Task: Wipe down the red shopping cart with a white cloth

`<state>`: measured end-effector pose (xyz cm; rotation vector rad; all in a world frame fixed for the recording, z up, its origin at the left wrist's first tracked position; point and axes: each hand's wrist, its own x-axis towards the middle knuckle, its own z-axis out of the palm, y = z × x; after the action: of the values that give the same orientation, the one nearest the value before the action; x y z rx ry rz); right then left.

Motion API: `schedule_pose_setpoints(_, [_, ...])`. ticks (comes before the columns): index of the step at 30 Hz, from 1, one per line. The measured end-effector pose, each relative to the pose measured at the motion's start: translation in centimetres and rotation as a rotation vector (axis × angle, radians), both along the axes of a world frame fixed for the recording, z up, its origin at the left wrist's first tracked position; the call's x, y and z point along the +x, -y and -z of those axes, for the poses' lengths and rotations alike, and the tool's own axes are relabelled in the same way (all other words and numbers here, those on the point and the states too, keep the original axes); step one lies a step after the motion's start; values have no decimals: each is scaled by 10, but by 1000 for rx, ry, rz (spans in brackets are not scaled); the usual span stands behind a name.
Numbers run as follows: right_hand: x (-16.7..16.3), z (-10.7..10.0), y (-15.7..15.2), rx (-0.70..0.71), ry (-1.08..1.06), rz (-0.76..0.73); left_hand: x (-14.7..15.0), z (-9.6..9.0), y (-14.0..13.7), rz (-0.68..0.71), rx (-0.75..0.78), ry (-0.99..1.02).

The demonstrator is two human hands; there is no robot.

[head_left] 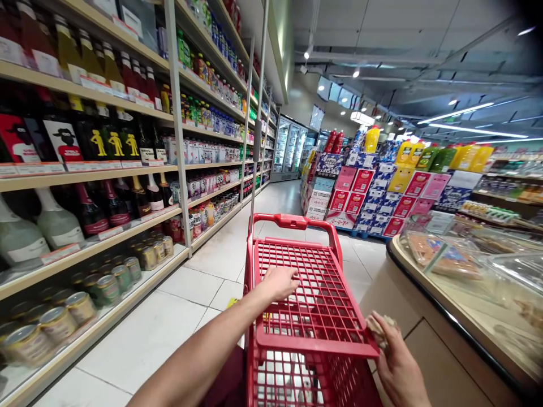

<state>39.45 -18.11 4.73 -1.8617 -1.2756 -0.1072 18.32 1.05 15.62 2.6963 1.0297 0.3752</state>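
Observation:
A red plastic shopping cart (pixel 316 336) stands right in front of me, with a flat grid on top and a handle at its far end. My left hand (pixel 280 282) rests on the grid's left part, its fingers curled down at the bars; the fingertips are partly hidden. At the cart's near right corner, my right hand (pixel 399 356) is closed around a crumpled pale beige wad (pixel 379 328), whose kind I cannot make out. That hand is beside the cart's red rim. Through the lower mesh, the cart's contents are unclear.
Shelves (pixel 89 172) of bottles and cans line the left side. A rounded display counter (pixel 396 254) with covered food stands close on the right. Farther ahead are stacked drink cartons (pixel 356 192) and glass-door fridges (pixel 291 144). Pale floor tiles (pixel 186 297) run between.

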Motion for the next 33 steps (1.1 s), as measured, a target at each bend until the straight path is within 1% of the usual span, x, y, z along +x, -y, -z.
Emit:
schedule_pose_setpoints(2, [9, -10, -7, -118, 117, -224, -3, -2, 1, 13, -24, -5])
schedule_pose_setpoints(3, [12, -13, -10, -160, 155, -306, -6, 0, 3, 17, -30, -6])
schedule_pose_setpoints(5, [13, -12, -16, -161, 179, -381, -15, 10, 13, 18, -23, 15])
schedule_pose_setpoints(7, [10, -7, -21, -110, 184, -389, -27, 26, 26, -15, 14, 88])
schedule_pose_setpoints(9, [6, -2, -24, -75, 193, -391, -41, 42, 36, -154, 78, 212])
schedule_pose_setpoints(10, [4, -1, -25, -71, 197, -396, -48, 49, 39, -255, 89, 272])
schedule_pose_setpoints(11, [4, 0, -25, -80, 200, -409, -54, 54, 40, -360, 68, 315])
schedule_pose_setpoints(12, [4, 0, -25, -101, 205, -430, -59, 58, 40, -449, 21, 343])
schedule_pose_setpoints(13, [6, 0, -24, -129, 211, -459, -63, 62, 40, -509, -44, 358])
schedule_pose_setpoints(15, [15, -5, -22, -166, 206, -484, -69, 65, 38, -538, -162, 360])
schedule_pose_setpoints(17, [30, -17, -20, -136, 149, -421, -70, 67, 37, -525, -188, 350])
schedule_pose_setpoints(18, [39, -26, -20, -91, 96, -351, -70, 67, 36, -523, -178, 341])
schedule_pose_setpoints(21, [53, -60, -28, 152, -116, -25, -66, 67, 36, -524, -126, 285])
schedule_pose_setpoints(22, [51, -69, -35, 224, -169, 41, -64, 67, 36, -523, -97, 263])
schedule_pose_setpoints(23, [43, -75, -44, 270, -197, 61, -63, 67, 35, -523, -64, 238])
schedule_pose_setpoints(24, [31, -77, -54, 282, -193, 9, -62, 66, 35, -520, -25, 213])
schedule_pose_setpoints(25, [15, -74, -66, 224, -149, -135, -61, 66, 34, -509, 16, 189])
schedule_pose_setpoints(27, [-21, -58, -92, 127, 23, -378, -61, 67, 32, -478, 69, 147])
schedule_pose_setpoints(29, [-49, -39, -118, 45, 253, -542, -61, 70, 30, -434, 63, 116])
schedule_pose_setpoints(31, [-59, -29, -143, 11, 406, -631, -62, 73, 29, -414, 29, 102])
schedule_pose_setpoints(32, [-58, -29, -156, 18, 431, -641, -63, 75, 29, -408, 17, 99])
schedule_pose_setpoints(33, [-54, -31, -168, 45, 414, -612, -64, 77, 29, -401, 13, 101])
